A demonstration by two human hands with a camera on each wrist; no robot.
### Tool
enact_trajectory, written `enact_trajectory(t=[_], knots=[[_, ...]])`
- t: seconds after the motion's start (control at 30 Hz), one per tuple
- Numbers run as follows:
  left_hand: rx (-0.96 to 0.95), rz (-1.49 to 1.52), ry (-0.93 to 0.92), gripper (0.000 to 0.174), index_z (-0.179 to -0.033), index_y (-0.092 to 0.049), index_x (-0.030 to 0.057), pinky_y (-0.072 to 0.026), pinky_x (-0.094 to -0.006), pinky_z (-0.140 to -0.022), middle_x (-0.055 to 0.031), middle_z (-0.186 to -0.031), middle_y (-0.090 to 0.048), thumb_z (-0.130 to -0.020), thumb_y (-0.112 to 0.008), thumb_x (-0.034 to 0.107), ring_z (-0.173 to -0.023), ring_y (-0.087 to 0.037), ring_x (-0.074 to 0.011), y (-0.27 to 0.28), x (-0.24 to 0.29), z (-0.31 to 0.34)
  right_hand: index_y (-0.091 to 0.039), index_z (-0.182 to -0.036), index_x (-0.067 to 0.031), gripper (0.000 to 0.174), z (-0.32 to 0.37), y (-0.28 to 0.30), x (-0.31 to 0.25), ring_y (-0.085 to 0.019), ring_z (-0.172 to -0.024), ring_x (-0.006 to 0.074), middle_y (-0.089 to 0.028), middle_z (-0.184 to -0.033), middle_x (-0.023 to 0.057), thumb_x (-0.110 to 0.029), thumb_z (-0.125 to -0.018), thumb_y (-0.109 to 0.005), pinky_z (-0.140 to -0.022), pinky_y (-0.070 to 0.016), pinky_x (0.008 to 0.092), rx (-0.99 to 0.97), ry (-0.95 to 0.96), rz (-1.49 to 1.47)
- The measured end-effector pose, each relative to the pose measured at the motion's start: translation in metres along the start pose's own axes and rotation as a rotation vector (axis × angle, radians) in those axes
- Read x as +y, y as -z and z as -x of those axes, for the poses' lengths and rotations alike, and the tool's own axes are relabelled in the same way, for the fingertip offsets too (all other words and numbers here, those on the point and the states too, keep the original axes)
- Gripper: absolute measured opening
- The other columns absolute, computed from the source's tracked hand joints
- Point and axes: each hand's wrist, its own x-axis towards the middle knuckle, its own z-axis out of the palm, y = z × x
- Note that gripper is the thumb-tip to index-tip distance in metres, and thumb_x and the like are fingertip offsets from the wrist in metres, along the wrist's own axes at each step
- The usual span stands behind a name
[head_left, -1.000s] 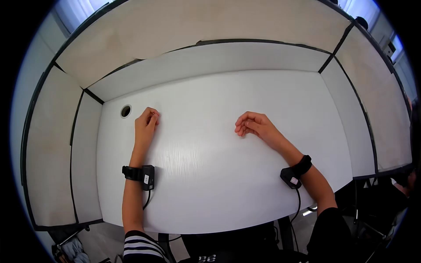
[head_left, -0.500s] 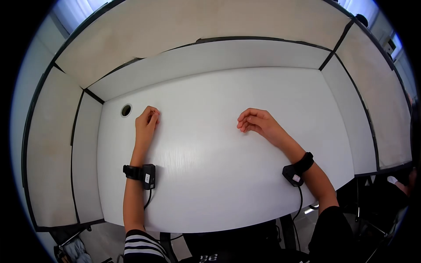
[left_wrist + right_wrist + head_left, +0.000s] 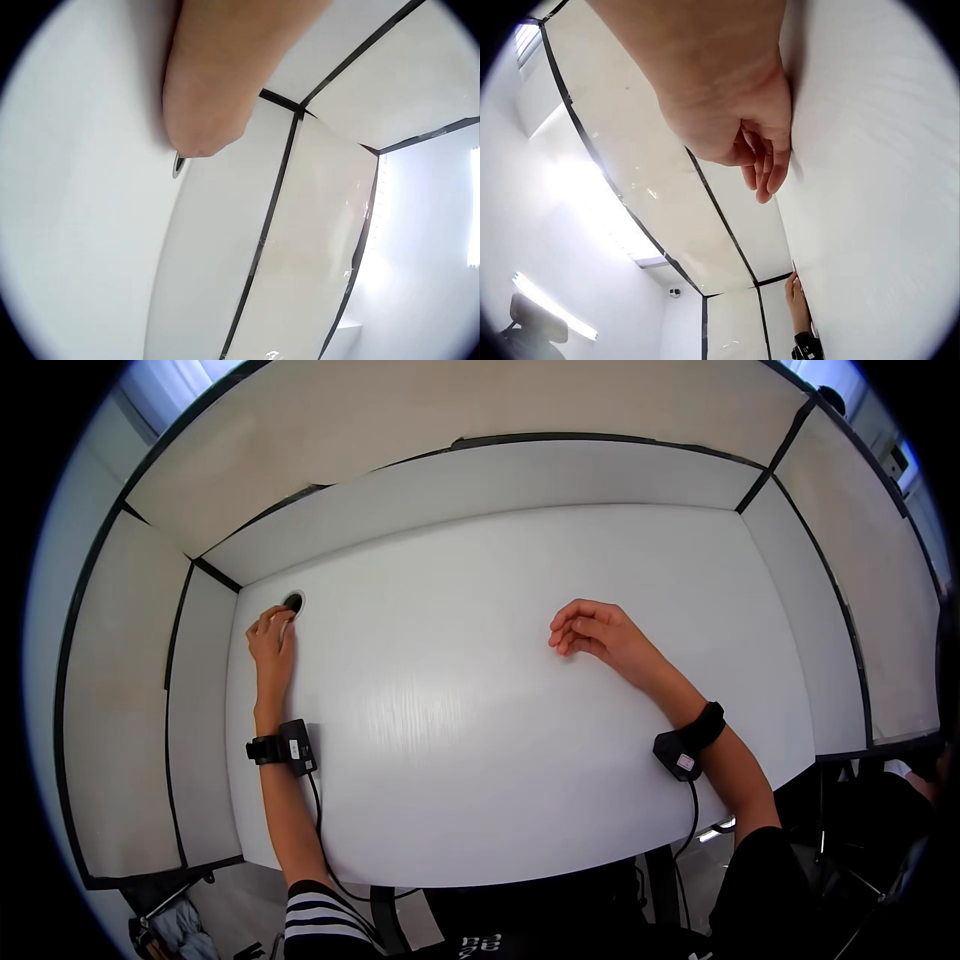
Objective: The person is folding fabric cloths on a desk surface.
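Observation:
In the head view the left hand (image 3: 271, 643) lies at the far left of the white table (image 3: 450, 760), its fingertips at the near edge of a round hole (image 3: 294, 602). The left wrist view shows the back part of that hand (image 3: 210, 97) with the hole's metal rim (image 3: 178, 166) just past it; its fingers are hidden there. The right hand (image 3: 603, 635) rests on its side on the table, right of the middle, fingers loosely bent and holding nothing. Its loosely curled fingers (image 3: 765, 169) show in the right wrist view.
Pale panels (image 3: 480, 485) edged with black tape stand along the back and both sides of the table. Each wrist wears a black strapped camera (image 3: 297, 747), and a cable from it runs down over the near table edge. A person sits partly visible beyond the right panel.
The left hand has moved left, from right of the hole to its near edge, and its fingers have spread somewhat. The right hand keeps its pose; the head view has shifted slightly.

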Motion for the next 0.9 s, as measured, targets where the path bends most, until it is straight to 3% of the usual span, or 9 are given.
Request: enact_trajectory(t=[0.1, 0.3, 0.9], knots=[[-0.035, 0.034, 0.025, 0.016, -0.100, -0.062, 0.0076, -0.0370, -0.0418, -0.091, -0.0101, -0.104, -0.062, -0.087, -0.055, 0.013, -0.108, -0.044, -0.0319, 0.003, 0.006, 0.000, -0.057, -0.094, -0.0002, 0.019, 0.000, 0.002, 0.001, -0.059, -0.078, 0.0130, -0.061, -0.087, 0.0087, -0.008, -0.093, -0.039, -0.076, -0.0484, 0.0255, -0.012, -0.023, -0.006], [-0.026, -0.006, -0.036, 0.013, -0.089, -0.061, 0.0017, -0.0422, -0.0375, -0.078, -0.0107, -0.084, -0.062, -0.085, -0.058, 0.014, -0.088, -0.049, -0.0278, 0.009, 0.026, -0.015, -0.057, -0.094, -0.0005, 0.019, 0.001, 0.002, 0.002, -0.059, -0.077, 0.0129, -0.062, -0.087, 0.0085, -0.009, -0.093, -0.040, -0.076, -0.0484, 0.0261, -0.019, -0.002, 0.008], [-0.047, -0.003, -0.025, 0.018, -0.093, -0.055, -0.0012, -0.0391, -0.0359, -0.083, -0.0120, -0.093, -0.056, -0.089, -0.056, 0.017, -0.095, -0.042, -0.0274, -0.003, 0.012, -0.012, -0.057, -0.094, -0.0009, 0.020, 0.002, -0.001, 0.002, -0.059, -0.077, 0.0126, -0.062, -0.087, 0.0081, -0.009, -0.092, -0.039, -0.076, -0.0484, 0.0255, -0.018, 0.018, 0.042]])
